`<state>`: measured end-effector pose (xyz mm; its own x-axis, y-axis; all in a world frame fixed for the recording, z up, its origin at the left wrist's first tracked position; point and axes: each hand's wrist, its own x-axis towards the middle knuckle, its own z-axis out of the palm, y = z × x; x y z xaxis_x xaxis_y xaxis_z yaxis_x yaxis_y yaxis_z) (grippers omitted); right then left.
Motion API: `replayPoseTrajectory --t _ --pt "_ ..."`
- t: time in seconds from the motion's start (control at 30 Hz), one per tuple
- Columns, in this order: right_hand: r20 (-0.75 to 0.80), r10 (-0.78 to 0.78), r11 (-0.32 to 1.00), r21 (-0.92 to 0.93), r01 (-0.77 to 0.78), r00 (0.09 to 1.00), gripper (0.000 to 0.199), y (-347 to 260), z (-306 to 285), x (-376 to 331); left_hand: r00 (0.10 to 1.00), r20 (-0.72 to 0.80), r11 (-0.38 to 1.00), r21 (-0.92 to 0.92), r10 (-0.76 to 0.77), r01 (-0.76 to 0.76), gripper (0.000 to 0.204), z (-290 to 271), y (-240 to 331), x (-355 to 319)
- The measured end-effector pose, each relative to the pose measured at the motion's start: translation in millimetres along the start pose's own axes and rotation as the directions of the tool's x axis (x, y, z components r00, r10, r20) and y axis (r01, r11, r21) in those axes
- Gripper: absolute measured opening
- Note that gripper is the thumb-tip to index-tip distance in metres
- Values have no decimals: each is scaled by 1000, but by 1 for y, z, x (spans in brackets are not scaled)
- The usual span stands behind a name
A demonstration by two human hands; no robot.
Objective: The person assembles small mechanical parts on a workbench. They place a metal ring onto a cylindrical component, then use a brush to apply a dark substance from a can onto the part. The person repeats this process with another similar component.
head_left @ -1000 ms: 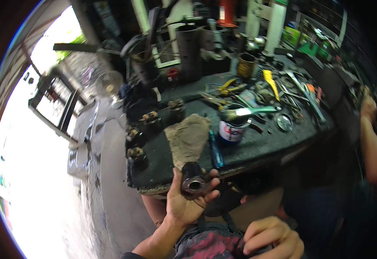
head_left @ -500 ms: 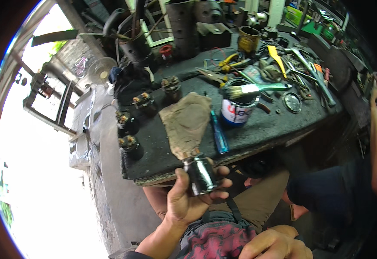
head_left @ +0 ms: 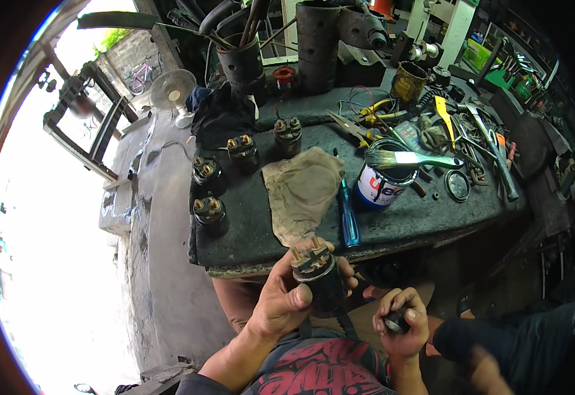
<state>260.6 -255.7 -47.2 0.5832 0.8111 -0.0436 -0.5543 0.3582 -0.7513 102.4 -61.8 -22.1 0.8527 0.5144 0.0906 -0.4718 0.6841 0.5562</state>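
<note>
My left hand (head_left: 286, 297) is wrapped round a black starter solenoid (head_left: 320, 280), just off the bench's front edge. Copper-coloured terminals stick up from its top. My right hand (head_left: 402, 322) is raised at the lower right, its fingers curled round a small dark, rounded piece (head_left: 396, 321) whose kind I cannot make out. Several similar solenoids (head_left: 242, 150) stand upright along the bench's left part. A stained tan cloth (head_left: 300, 191) lies beyond my left hand, with a blue-handled screwdriver (head_left: 349, 220) beside it.
On the dark bench (head_left: 248, 230) a paint can (head_left: 381, 186) has a green-handled brush (head_left: 419, 158) across its top. Pliers (head_left: 353, 128) and a heap of tools (head_left: 475, 141) lie to the right. A fan (head_left: 172, 91) stands far left. Another person's leg (head_left: 498, 336) is at right.
My left hand has tilted the solenoid, so its terminals now face up toward me. My right hand has risen from my lap and shows a dark piece in its fingers.
</note>
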Motion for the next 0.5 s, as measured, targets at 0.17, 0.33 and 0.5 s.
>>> replayPoseTrajectory --t 0.17,0.33,0.5 --pt "-90 18 999 33 -15 996 26 2 -8 6 997 -38 988 144 61 -55 92 3 1 1" --pt "-87 7 997 -71 -13 996 29 2 -5 14 991 -39 946 304 132 -114 93 5 2 -2" --pt "-57 -43 986 -164 34 997 38 7 -1 16 988 -88 939 332 126 -91 92 8 4 -8"
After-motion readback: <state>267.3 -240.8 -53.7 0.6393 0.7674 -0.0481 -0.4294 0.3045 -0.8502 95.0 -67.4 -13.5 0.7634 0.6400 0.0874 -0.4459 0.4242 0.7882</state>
